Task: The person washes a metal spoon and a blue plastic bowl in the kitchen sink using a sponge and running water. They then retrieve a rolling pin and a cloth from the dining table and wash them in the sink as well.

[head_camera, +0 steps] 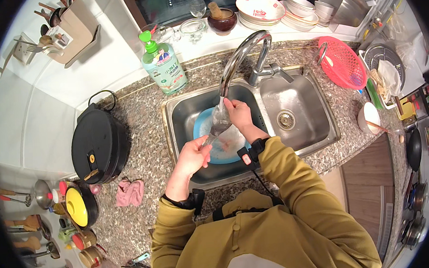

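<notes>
A clear glass goblet (pixel 221 120) is tilted under the spout of the chrome faucet (pixel 228 69), over the left basin of the steel double sink (pixel 178 118). The fingers of my left hand (pixel 191 156) pinch its lower left end. Up near the spout, my right hand (pixel 239 114) holds the other end, thumb and fingers against the glass. Below both hands, a blue basin (pixel 199 125) with cloudy water sits in the sink.
A green-capped detergent bottle (pixel 165 68) stands behind the sink. Left are a black electric cooker (pixel 96 146) and a pink cloth (pixel 129 192). Stacked plates (pixel 261 7) line the sill. A red colander (pixel 342 63) and a white bowl (pixel 368 117) lie right.
</notes>
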Available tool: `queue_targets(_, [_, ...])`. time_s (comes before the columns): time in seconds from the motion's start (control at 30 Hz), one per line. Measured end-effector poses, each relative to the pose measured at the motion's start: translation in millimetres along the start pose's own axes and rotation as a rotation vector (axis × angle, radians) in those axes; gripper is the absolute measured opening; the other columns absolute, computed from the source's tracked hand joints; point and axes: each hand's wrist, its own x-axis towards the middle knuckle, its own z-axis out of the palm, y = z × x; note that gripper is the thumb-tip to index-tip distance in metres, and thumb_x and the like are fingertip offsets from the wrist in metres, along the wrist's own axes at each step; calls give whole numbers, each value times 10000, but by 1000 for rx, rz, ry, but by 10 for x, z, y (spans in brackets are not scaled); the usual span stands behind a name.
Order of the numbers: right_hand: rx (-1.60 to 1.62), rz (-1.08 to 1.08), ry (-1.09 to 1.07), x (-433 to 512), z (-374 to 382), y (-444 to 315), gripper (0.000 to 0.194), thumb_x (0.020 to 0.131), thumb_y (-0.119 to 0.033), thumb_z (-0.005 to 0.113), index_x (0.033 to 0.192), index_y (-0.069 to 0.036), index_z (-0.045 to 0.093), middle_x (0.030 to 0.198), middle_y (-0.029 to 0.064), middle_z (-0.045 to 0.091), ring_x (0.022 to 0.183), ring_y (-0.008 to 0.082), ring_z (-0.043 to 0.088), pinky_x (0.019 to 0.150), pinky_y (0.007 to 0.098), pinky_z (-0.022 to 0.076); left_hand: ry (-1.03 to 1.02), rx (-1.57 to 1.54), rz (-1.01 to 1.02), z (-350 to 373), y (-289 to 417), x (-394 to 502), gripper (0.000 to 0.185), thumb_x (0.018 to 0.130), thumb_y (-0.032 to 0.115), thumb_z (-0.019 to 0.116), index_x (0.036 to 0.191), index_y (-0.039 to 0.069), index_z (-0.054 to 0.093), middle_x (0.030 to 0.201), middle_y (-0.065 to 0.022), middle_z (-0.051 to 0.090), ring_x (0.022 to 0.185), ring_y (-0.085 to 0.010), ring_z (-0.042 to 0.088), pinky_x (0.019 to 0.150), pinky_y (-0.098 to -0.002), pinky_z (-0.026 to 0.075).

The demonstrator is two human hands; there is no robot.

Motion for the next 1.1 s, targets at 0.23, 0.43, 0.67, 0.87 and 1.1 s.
queue_targets(0.23, [180,-237,-184,-34,-201,43,221,886,-192,622,1053,-49,643,851,160,673,716,291,649,678,355,507,5,10,30,56,-271,593,210,928,88,551,1103,-22,589,846,-60,650,747,-136,611,711,-258,478])
queue_targets(0.43, [206,-279,-278,-72,-439,-173,210,858,-139,651,1053,-65,669,875,127,691,722,220,664,678,313,515,125,21,144,179,-223,904,159,906,71,582,1027,-29,608,936,-73,673,821,-130,618,754,-266,475])
queue_targets(0.67, [-41,-793,-168,-270,-611,-482,182,810,-162,663,983,-127,706,865,80,680,779,294,636,674,379,515,378,552,493,105,72,665,184,837,93,678,998,10,647,828,-129,693,750,-200,675,693,-318,520])
queue_targets(0.87, [-254,-1000,-219,-515,-803,-825,201,815,-188,637,1006,-172,700,938,28,690,835,257,646,718,364,517,449,1030,778,84,596,67,154,849,199,634,912,66,678,841,-144,652,765,-352,627,654,-418,511])
queue_targets(1.1, [-199,-944,-94,-904,-1158,-894,225,847,-147,637,1069,-123,666,1070,75,657,938,280,620,784,386,469,784,736,779,-224,819,-313,150,871,220,614,892,89,685,784,-117,651,712,-323,631,605,-410,501])
